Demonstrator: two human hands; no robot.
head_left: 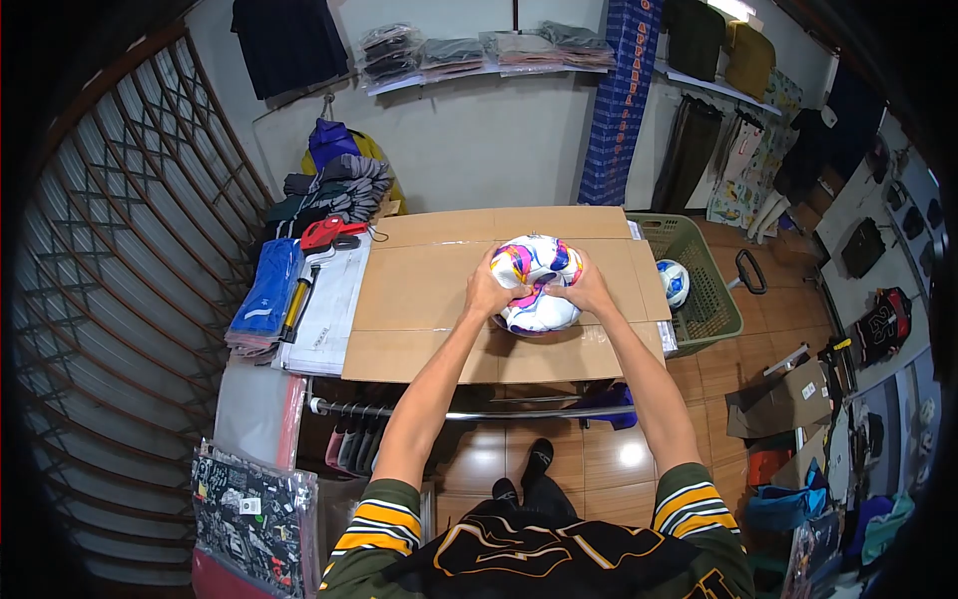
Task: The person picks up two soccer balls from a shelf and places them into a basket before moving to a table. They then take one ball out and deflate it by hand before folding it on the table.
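Note:
A white soccer ball (544, 313) with pink, purple and orange patches rests on a flat cardboard sheet (419, 290). My left hand (489, 289) grips its left side, and my right hand (589, 287) grips the right. Both thumbs press into the middle of the ball, where its surface looks dented. The fingertips curl behind it and are partly hidden.
Left of the cardboard lie a black and yellow hand pump (296, 303), a red tool (324, 233) and blue packaged clothing (267, 285). A green basket (714, 290) on the right holds a blue and white ball (674, 283). A metal rail (479, 414) runs along the table's near side.

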